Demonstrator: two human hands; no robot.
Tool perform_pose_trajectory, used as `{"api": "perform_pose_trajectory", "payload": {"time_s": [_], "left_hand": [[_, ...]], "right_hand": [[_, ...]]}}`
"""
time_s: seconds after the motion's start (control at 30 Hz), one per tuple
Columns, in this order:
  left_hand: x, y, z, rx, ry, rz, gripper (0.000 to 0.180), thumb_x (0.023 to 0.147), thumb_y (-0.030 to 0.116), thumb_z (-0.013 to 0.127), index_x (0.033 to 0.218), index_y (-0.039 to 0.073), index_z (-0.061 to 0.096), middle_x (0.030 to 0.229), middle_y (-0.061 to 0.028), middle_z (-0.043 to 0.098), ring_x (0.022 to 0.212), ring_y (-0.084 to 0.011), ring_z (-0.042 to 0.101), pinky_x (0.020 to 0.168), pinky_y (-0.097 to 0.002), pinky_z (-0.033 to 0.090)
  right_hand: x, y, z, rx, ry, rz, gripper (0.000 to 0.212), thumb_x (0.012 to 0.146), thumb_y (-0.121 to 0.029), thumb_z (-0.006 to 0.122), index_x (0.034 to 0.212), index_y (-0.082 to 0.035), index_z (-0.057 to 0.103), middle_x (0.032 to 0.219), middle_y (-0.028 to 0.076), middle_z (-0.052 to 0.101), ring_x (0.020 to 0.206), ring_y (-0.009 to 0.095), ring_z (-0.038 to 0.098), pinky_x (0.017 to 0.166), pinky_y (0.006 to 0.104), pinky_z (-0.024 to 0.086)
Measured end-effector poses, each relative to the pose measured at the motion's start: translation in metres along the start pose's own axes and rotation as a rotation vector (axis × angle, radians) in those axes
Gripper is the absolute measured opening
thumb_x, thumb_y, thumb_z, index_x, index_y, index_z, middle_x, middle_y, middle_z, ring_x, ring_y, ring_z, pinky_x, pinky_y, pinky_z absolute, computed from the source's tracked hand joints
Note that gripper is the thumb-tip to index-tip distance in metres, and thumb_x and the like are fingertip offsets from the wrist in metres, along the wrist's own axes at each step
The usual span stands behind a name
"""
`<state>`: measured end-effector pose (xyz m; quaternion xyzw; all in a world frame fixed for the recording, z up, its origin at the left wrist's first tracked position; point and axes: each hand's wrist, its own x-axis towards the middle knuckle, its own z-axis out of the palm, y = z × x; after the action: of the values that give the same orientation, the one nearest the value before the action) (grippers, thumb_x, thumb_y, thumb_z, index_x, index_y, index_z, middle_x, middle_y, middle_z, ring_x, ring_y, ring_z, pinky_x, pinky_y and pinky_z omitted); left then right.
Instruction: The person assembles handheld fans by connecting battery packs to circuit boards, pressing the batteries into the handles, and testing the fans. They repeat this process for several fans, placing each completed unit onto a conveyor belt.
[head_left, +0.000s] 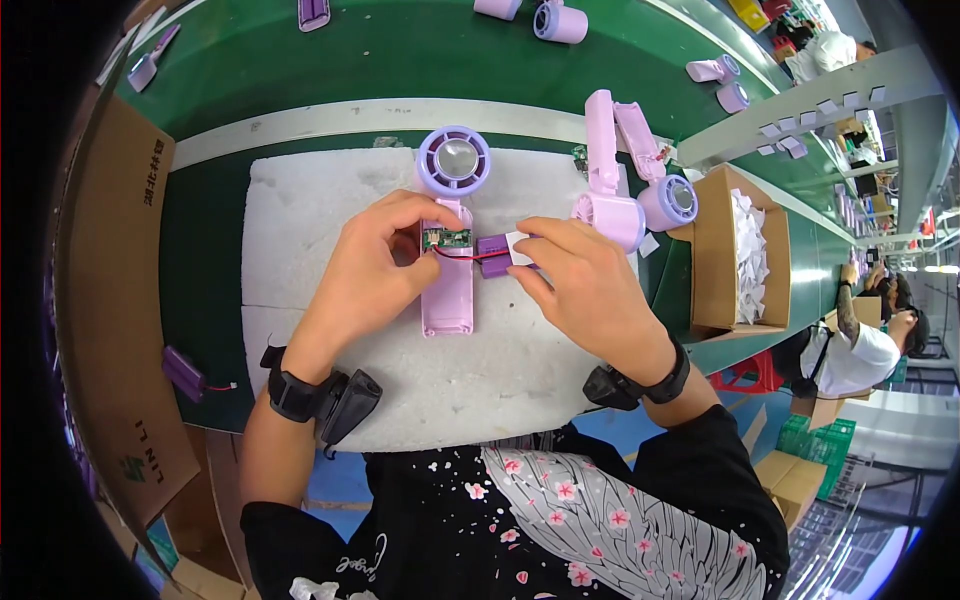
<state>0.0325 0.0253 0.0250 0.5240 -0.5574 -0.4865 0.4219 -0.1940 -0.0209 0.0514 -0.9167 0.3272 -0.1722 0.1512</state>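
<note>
A lilac and pink handheld fan (453, 163) lies on a white foam sheet (300, 280), its handle shell (447, 310) opened toward me. My left hand (372, 255) grips the handle from the left, thumb and index finger beside the green circuit board (447, 239). Red and black wires run from the board to a purple battery (493, 262), which lies just right of the handle. With its fingertips, my right hand (592, 285) holds the battery by its right end, where a white patch (518, 248) sits on it. The fingers partly cover that end.
Opened fan parts (608, 215) lie at the sheet's right edge, beside a cardboard box (712, 260) holding white paper pieces. A big carton (120, 300) walls the left; near it lies another battery (184, 374). More fans (560, 22) rest on the green belt (400, 60). Co-workers sit at right.
</note>
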Motion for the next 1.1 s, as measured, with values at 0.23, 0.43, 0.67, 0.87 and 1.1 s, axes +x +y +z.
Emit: {"api": "perform_pose_trajectory", "payload": {"time_s": [0.23, 0.43, 0.67, 0.87, 1.1], "left_hand": [[0.0, -0.004, 0.0, -0.031, 0.035, 0.041, 0.034, 0.074, -0.006, 0.055, 0.103, 0.003, 0.067, 0.101, -0.0048, 0.062, 0.083, -0.0126, 0.058, 0.074, -0.0241, 0.047], [0.001, -0.003, -0.001, -0.022, -0.017, -0.017, 0.035, 0.075, -0.01, 0.051, 0.106, 0.0, 0.063, 0.112, -0.0047, 0.058, 0.093, -0.0116, 0.057, 0.082, -0.0258, 0.049], [0.004, -0.007, 0.006, -0.06, 0.056, 0.041, 0.032, 0.074, -0.008, 0.056, 0.102, 0.002, 0.068, 0.1, -0.006, 0.062, 0.081, -0.013, 0.058, 0.074, -0.025, 0.048], [0.005, -0.005, 0.007, -0.082, 0.026, 0.009, 0.034, 0.073, -0.013, 0.05, 0.102, -0.001, 0.064, 0.109, -0.0049, 0.06, 0.093, -0.0119, 0.058, 0.08, -0.0251, 0.049], [0.005, -0.006, 0.007, -0.041, 0.029, -0.027, 0.035, 0.072, -0.014, 0.051, 0.101, -0.001, 0.065, 0.105, -0.0052, 0.061, 0.09, -0.0123, 0.059, 0.077, -0.0251, 0.049]], "right_hand": [[0.002, 0.001, -0.001, -0.028, 0.015, -0.115, 0.012, 0.076, -0.004, 0.072, 0.085, 0.002, 0.067, 0.105, 0.015, 0.068, 0.082, 0.029, 0.064, 0.071, 0.0368, 0.051], [0.003, 0.0, -0.004, -0.077, -0.016, -0.107, 0.01, 0.075, -0.003, 0.072, 0.082, 0.003, 0.067, 0.103, 0.015, 0.069, 0.082, 0.028, 0.065, 0.071, 0.0362, 0.052], [0.004, 0.001, 0.0, -0.132, 0.023, -0.146, 0.01, 0.071, -0.003, 0.072, 0.077, 0.003, 0.066, 0.098, 0.014, 0.071, 0.078, 0.027, 0.066, 0.067, 0.036, 0.053], [0.007, 0.009, -0.001, -0.102, 0.048, -0.097, 0.009, 0.072, -0.003, 0.072, 0.077, 0.003, 0.067, 0.093, 0.014, 0.072, 0.073, 0.026, 0.067, 0.066, 0.0351, 0.054], [0.008, 0.008, -0.011, -0.016, -0.021, -0.094, 0.007, 0.074, -0.004, 0.072, 0.079, 0.001, 0.07, 0.099, 0.015, 0.072, 0.074, 0.027, 0.069, 0.068, 0.0334, 0.054]]}}
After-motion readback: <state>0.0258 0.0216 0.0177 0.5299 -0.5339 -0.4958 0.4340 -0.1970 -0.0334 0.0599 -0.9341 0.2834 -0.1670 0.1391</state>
